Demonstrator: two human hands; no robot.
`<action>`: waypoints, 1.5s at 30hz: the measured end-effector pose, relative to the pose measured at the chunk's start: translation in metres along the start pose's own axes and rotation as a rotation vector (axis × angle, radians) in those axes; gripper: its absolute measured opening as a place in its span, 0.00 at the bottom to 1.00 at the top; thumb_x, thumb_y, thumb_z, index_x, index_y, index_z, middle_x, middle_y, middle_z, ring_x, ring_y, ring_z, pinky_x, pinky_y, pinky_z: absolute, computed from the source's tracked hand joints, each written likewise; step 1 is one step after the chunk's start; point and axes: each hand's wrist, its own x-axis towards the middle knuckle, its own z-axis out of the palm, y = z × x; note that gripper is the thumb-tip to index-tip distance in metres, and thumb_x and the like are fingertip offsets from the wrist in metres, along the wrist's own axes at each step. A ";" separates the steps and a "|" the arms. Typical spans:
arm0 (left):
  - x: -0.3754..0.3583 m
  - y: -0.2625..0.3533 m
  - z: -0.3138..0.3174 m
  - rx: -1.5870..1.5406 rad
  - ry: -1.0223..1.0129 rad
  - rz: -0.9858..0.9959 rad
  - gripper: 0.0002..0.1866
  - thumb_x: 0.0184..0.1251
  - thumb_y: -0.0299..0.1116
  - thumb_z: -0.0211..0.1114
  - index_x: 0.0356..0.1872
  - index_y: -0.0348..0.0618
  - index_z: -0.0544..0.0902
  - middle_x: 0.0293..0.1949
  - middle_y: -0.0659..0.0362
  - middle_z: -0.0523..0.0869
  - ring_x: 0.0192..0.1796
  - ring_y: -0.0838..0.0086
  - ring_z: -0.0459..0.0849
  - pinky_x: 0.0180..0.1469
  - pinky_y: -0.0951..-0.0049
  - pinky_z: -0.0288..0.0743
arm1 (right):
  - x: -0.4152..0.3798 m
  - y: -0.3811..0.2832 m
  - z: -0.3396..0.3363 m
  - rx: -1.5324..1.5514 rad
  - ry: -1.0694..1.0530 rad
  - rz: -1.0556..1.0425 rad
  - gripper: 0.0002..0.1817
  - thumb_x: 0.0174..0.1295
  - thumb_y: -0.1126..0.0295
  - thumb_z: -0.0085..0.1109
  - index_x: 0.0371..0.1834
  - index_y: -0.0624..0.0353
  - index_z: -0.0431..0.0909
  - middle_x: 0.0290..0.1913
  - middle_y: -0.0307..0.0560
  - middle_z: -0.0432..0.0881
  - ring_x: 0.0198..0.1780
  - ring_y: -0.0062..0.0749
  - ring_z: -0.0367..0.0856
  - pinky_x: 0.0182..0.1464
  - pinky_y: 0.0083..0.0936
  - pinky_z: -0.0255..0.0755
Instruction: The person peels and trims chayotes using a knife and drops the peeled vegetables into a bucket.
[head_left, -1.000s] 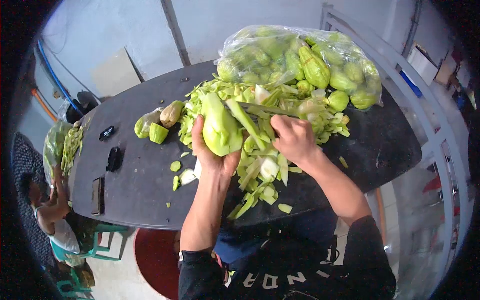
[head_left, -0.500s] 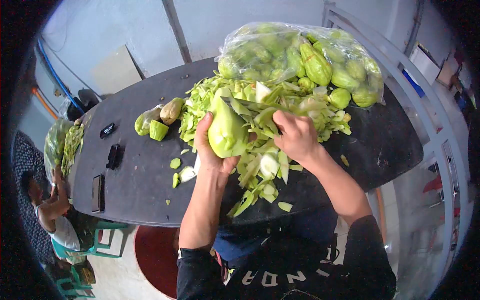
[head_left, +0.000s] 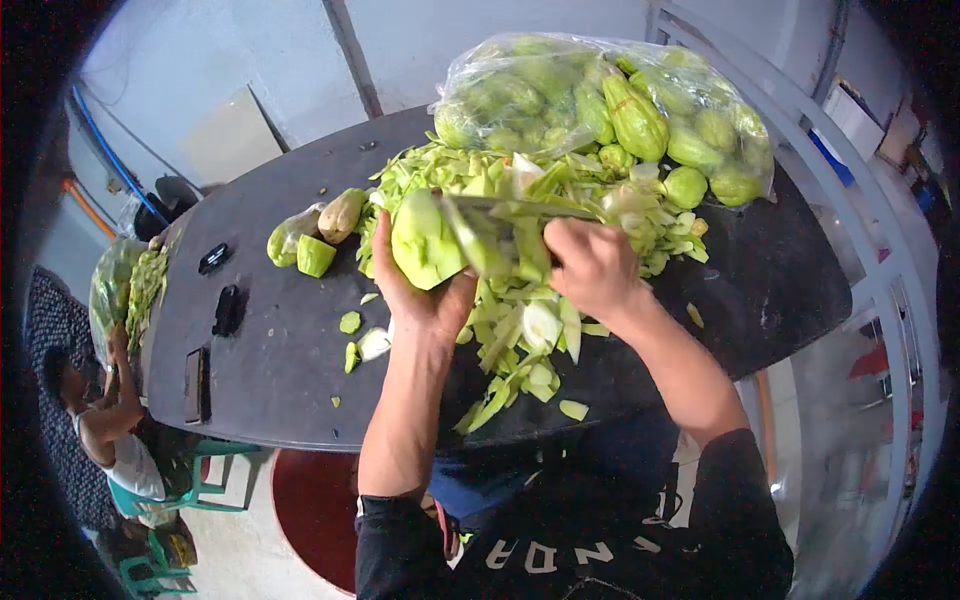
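A pale green chayote (head_left: pixel 424 243), with cut facets on its side, rests in my left hand (head_left: pixel 425 302), the fingers and thumb wrapped round its lower end. My right hand (head_left: pixel 597 265) is closed on the handle of a knife (head_left: pixel 535 208), whose blade points left to the top of the chayote. Beside the blade, a strip of peel (head_left: pixel 482 240) is smeared by motion. Beneath both hands lies a heap of green peelings (head_left: pixel 540 330), spread over the dark table (head_left: pixel 290 370).
Behind the heap lies a clear plastic bag (head_left: pixel 560 95) full of chayotes. Some loose chayote pieces (head_left: pixel 316 257) and several black objects (head_left: pixel 227 310) lie on the left. A red tub (head_left: pixel 312 510) stands below the table edge. Another person (head_left: pixel 115 430) sits at far left.
The chayote has tipped and shifted slightly left and up with my left hand. A strip beside the blade is now blurred. My right hand stays in nearly the same place.
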 end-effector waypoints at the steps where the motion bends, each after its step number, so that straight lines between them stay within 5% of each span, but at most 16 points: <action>1: 0.002 -0.001 -0.001 0.021 0.003 0.012 0.28 0.68 0.59 0.53 0.52 0.44 0.80 0.43 0.56 0.85 0.45 0.64 0.82 0.50 0.62 0.77 | 0.003 -0.004 -0.001 -0.036 0.065 -0.104 0.09 0.44 0.74 0.61 0.28 0.54 0.71 0.19 0.42 0.72 0.21 0.41 0.79 0.23 0.35 0.73; 5: 0.005 0.006 -0.026 0.082 -0.231 -0.089 0.31 0.69 0.58 0.51 0.55 0.39 0.79 0.44 0.50 0.85 0.46 0.60 0.84 0.52 0.59 0.79 | 0.003 -0.017 0.000 -0.072 0.083 -0.274 0.07 0.47 0.73 0.59 0.27 0.57 0.71 0.19 0.38 0.67 0.20 0.31 0.76 0.21 0.27 0.72; 13: 0.003 0.001 -0.026 0.056 -0.221 -0.077 0.30 0.69 0.58 0.50 0.54 0.40 0.79 0.42 0.50 0.85 0.45 0.60 0.84 0.50 0.62 0.80 | 0.002 -0.021 -0.001 -0.058 0.068 -0.311 0.06 0.48 0.73 0.58 0.29 0.58 0.71 0.19 0.38 0.67 0.20 0.31 0.75 0.22 0.27 0.73; 19: -0.001 0.001 -0.013 0.153 -0.109 0.001 0.33 0.68 0.59 0.50 0.58 0.40 0.77 0.43 0.50 0.85 0.45 0.60 0.83 0.49 0.61 0.78 | 0.005 -0.015 -0.009 -0.001 0.045 -0.212 0.10 0.46 0.71 0.62 0.27 0.54 0.69 0.19 0.40 0.71 0.21 0.36 0.78 0.22 0.31 0.73; 28: -0.008 -0.002 0.000 0.099 -0.243 -0.034 0.30 0.69 0.53 0.53 0.63 0.40 0.72 0.47 0.53 0.84 0.45 0.65 0.85 0.49 0.65 0.81 | 0.002 -0.007 -0.004 0.038 0.028 -0.058 0.14 0.41 0.75 0.64 0.29 0.53 0.69 0.18 0.42 0.73 0.21 0.42 0.80 0.23 0.38 0.74; 33: -0.007 -0.007 -0.007 0.178 -0.350 -0.095 0.36 0.68 0.58 0.49 0.65 0.36 0.70 0.52 0.50 0.82 0.47 0.59 0.85 0.32 0.53 0.87 | 0.004 0.000 -0.005 0.108 0.027 0.070 0.12 0.44 0.78 0.61 0.29 0.55 0.69 0.21 0.45 0.77 0.23 0.48 0.80 0.23 0.39 0.73; 40: -0.006 0.001 -0.004 0.118 -0.195 -0.063 0.33 0.68 0.57 0.53 0.64 0.42 0.72 0.49 0.53 0.83 0.49 0.63 0.83 0.50 0.60 0.80 | 0.004 -0.016 -0.014 0.109 0.022 -0.109 0.13 0.41 0.76 0.63 0.28 0.54 0.68 0.19 0.43 0.73 0.21 0.44 0.79 0.22 0.38 0.72; 42: -0.005 0.004 -0.008 0.102 -0.346 -0.085 0.33 0.69 0.55 0.53 0.64 0.40 0.72 0.49 0.53 0.84 0.51 0.62 0.84 0.57 0.64 0.77 | 0.005 -0.020 -0.013 0.094 0.043 -0.105 0.14 0.40 0.75 0.64 0.28 0.53 0.68 0.18 0.42 0.71 0.20 0.42 0.78 0.22 0.37 0.72; 43: -0.007 0.000 -0.001 0.136 -0.210 -0.038 0.33 0.68 0.57 0.53 0.64 0.42 0.72 0.49 0.54 0.84 0.50 0.62 0.84 0.52 0.58 0.80 | 0.003 -0.016 -0.011 0.082 0.015 -0.078 0.14 0.41 0.75 0.65 0.28 0.53 0.68 0.19 0.43 0.73 0.21 0.44 0.79 0.22 0.38 0.72; 45: -0.006 -0.001 -0.006 0.172 -0.275 -0.082 0.33 0.67 0.58 0.53 0.64 0.44 0.72 0.49 0.54 0.84 0.49 0.63 0.84 0.47 0.56 0.81 | 0.002 -0.008 -0.003 0.077 0.035 -0.028 0.14 0.42 0.75 0.65 0.29 0.54 0.68 0.21 0.43 0.75 0.22 0.44 0.80 0.23 0.39 0.72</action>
